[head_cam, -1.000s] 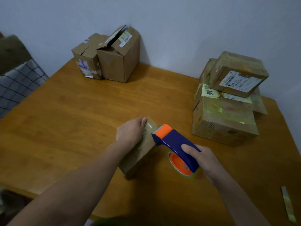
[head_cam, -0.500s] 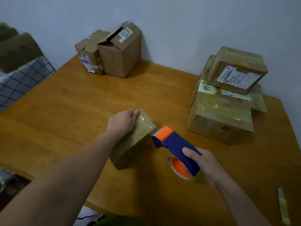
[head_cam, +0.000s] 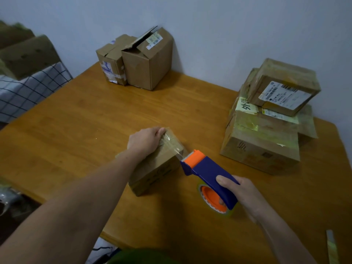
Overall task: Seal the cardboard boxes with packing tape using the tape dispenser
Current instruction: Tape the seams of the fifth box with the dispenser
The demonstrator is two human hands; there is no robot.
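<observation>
A small cardboard box point(head_cam: 158, 168) lies in the middle of the wooden table point(head_cam: 76, 134), with clear tape across its top. My left hand point(head_cam: 145, 141) rests on the box top, fingers curled over its far edge. My right hand point(head_cam: 238, 191) grips the handle of a blue and orange tape dispenser point(head_cam: 205, 172). The dispenser's orange nose touches the box's right top edge, and a strip of tape runs from it onto the box.
Two brown boxes point(head_cam: 137, 60), one with a raised flap, stand at the table's back by the wall. A stack of taped boxes point(head_cam: 266, 130) sits at the right. A loose tape strip point(head_cam: 331, 244) lies near the front right corner. Checked fabric point(head_cam: 28, 92) is left of the table.
The dispenser's nose has moved off the box top to its right edge, drawing tape across. My left hand stays on the box.
</observation>
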